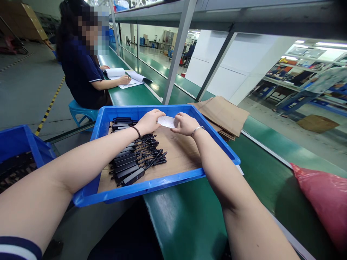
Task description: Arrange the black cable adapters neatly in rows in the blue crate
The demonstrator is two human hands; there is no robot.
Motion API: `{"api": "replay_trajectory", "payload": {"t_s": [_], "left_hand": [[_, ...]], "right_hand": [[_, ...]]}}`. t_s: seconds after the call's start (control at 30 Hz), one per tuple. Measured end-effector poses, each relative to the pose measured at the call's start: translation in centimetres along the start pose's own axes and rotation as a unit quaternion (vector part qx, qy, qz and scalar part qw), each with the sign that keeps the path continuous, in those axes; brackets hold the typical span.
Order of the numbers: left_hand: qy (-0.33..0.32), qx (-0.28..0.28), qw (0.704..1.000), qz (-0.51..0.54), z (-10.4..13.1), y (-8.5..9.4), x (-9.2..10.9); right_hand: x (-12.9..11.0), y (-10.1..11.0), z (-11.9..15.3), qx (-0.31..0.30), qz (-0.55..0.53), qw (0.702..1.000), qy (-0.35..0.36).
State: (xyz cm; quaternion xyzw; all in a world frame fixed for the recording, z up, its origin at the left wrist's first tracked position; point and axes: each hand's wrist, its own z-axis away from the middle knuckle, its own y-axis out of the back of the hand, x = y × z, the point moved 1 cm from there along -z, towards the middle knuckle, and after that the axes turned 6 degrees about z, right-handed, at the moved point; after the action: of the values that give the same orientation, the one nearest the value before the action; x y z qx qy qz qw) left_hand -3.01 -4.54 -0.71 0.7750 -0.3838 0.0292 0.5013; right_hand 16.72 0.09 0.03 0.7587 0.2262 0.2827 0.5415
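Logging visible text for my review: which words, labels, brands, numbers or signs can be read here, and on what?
No text is legible.
White slip between left hand and right hand: faint marks, too blurred to read.
Front black device in the blue tray: pale marks, too small to read.
Co-worker's papers: nothing readable.

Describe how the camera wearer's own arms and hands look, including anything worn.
Both hands are gloveless and the forearms bare. A dark, beaded-looking bracelet circles the left wrist; a silvery bangle, the right. A dark navy sleeve with white striping shows on the left arm.
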Motion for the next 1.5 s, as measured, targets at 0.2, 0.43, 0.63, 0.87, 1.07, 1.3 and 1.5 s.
{"api": "replay_trajectory", "payload": {"t_s": [0.2, 0.43, 0.63, 0.87, 1.07, 1.3, 1.5], "left_hand": [[-0.009, 0.008, 1.000, 0.008, 0.0, -0.1, 0.0], [-0.016, 0.015, 1.000, 0.009, 0.0, -0.1, 0.1], [-0.016, 0.022, 0.999, 0.028, 0.0, 0.0, 0.2], [-0.011, 0.024, 0.999, 0.039, -0.1, 0.0, 0.2], [-0.010, 0.009, 0.999, 0.051, -0.3, 0.0, -0.3], [0.023, 0.029, 0.998, 0.041, -0.4, 1.1, -1.1], [-0.033, -0.003, 0.999, -0.005, -0.5, 1.1, -0.4]], "right_hand": [[0.1, 0.0, 0.0, -0.003, -0.001, 1.000, -0.001], [0.1, -0.1, 0.0, -0.001, -0.006, 1.000, -0.002], [0.1, 0.0, -0.1, -0.002, -0.010, 1.000, -0.004], [0.1, -0.2, -0.1, 0.003, -0.012, 1.000, -0.001], [0.5, 0.0, -0.1, 0.004, -0.010, 1.000, -0.012], [1.2, 2.6, 0.5, 0.030, 0.015, 0.998, -0.056], [3.8, 7.3, 5.4, 0.081, 0.036, 0.988, -0.130]]}}
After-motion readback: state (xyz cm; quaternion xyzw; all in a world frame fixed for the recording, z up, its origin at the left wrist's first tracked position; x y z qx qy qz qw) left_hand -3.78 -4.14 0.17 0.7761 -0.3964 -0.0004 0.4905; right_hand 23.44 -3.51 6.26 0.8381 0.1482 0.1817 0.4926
